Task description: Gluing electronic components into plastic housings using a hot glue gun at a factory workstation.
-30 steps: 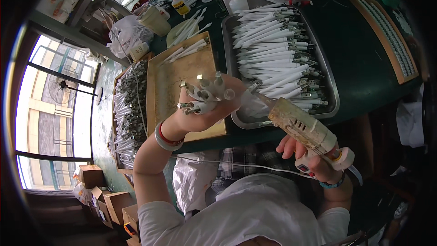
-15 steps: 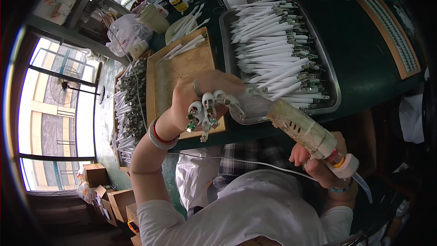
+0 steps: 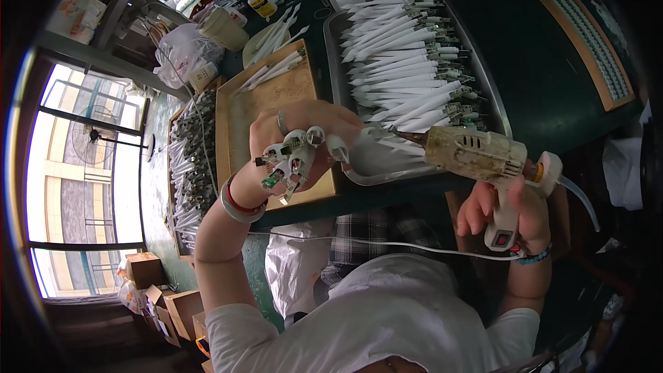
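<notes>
Head view: I see my left hand [image 3: 307, 119] closed around a small bunch of white sticks [image 3: 298, 155], their metal-clipped ends poking out on the wrist side. My right hand [image 3: 514, 211] is wrapped around the handle of a glue gun [image 3: 476, 152] — its nozzle points at the left hand's fingertips, though I can't tell whether it touches anything. Beyond and between both hands, a metal tray [image 3: 376, 170] of similar sticks sits on the table [image 3: 545, 90]; a shallow box [image 3: 259, 107] lies partly under the left hand.
</notes>
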{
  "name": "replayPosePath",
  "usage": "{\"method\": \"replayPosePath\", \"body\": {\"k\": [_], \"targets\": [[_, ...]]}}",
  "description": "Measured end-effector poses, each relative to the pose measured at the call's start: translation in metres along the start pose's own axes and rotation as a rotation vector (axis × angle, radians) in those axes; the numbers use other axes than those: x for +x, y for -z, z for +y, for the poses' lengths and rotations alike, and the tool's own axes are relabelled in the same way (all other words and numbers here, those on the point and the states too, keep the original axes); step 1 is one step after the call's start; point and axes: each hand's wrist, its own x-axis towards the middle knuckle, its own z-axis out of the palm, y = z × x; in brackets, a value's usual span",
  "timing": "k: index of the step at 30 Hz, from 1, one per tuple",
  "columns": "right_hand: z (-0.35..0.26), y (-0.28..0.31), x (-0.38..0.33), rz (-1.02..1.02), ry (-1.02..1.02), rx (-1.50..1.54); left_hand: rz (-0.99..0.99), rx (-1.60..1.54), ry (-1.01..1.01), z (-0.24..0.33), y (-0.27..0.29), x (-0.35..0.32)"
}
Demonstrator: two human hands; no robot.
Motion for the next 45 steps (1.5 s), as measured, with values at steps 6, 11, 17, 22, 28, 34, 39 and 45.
{"method": "replayPosePath", "body": {"k": [6,11,17,22,28,34,39,45], "targets": [[-0.001,0.010,-0.009,-0.197,0.007,0.100,0.003,0.013,0.057,-0.008,-0.008,0.009],[0.000,0.024,-0.008,-0.128,0.098,0.156,-0.030,-0.095,0.007,-0.015,-0.013,0.023],[-0.004,0.028,0.000,-0.065,0.076,0.117,-0.214,-0.035,0.019,-0.020,-0.007,0.038],[-0.005,0.039,-0.011,-0.211,0.040,0.133,-0.258,0.058,0.007,-0.023,-0.006,0.046],[0.006,0.048,-0.017,-0.111,0.297,0.134,-0.340,0.315,0.159,-0.045,-0.045,0.077],[0.018,0.047,-0.023,-0.037,0.287,-0.057,-0.103,0.191,0.301,-0.045,-0.045,0.073],[0.021,0.016,0.000,0.054,0.494,-0.146,-0.047,-0.155,0.440,-0.024,-0.041,0.056],[0.015,0.010,0.004,0.002,0.510,-0.231,0.040,-0.208,0.505,-0.010,-0.041,0.049]]}}
